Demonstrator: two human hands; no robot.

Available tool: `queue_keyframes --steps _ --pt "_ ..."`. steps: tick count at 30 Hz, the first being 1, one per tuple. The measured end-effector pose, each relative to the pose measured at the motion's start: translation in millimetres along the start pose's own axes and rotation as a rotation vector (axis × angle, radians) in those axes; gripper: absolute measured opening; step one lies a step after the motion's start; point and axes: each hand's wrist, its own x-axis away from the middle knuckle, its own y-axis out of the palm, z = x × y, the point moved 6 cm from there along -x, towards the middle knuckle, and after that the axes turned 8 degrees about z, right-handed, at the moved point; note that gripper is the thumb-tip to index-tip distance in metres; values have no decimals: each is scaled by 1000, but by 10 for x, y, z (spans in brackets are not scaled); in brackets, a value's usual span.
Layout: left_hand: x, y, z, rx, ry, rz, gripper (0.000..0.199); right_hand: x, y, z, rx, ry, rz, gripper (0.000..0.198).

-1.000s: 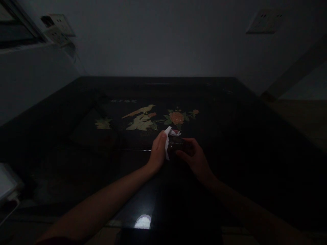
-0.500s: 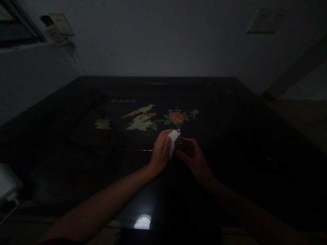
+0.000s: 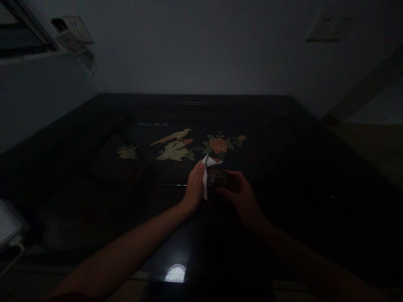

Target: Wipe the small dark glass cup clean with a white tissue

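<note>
My left hand is closed on a white paper tissue, whose folded edges stick out past the thumb and fingertips. Against the tissue's right side is a dark, shiny, rounded object, perhaps a small glass jar; the dim light hides its exact kind. Fingers and thumb of my right hand grip its right end. Both hands are held close together over a glossy black table with an inlaid bird-and-flower picture.
A white boxy thing with a cable lies at the left edge. Wall sockets are at the upper right, with more sockets at the upper left. A round light reflection shows on the tabletop's near part.
My left hand and the tissue have shifted slightly left, opening the tissue and baring more of the dark object. My right hand stays nearly in place, still gripping it.
</note>
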Motion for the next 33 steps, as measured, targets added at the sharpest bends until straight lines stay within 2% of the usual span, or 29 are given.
queue_keyframes --steps 7,10,13,16,20,26,30,33 --pt "-92 29 -185 288 -316 63 35 -42 -27 -45 -34 -61 -24 49" --pt "-113 54 -200 389 -397 82 33 -70 -39 -75 -100 -65 -35 49" --pt "-132 59 -208 405 -413 86 34 -105 -50 -97 -181 -47 -39 50" --pt "-147 33 -198 344 -333 72 33 -129 -44 -102 -228 -27 -59 50" --pt "-108 -4 -132 145 -144 8 29 -135 -19 -66 -283 22 -110 40" --pt "-6 34 -32 -133 94 -165 34 -163 -100 -11 -336 54 9 38" --pt "40 105 44 -262 315 -320 49 -196 -119 -19 -389 55 26 29" --pt "111 173 115 -363 502 -412 67 -222 -118 2 -451 117 38 31"
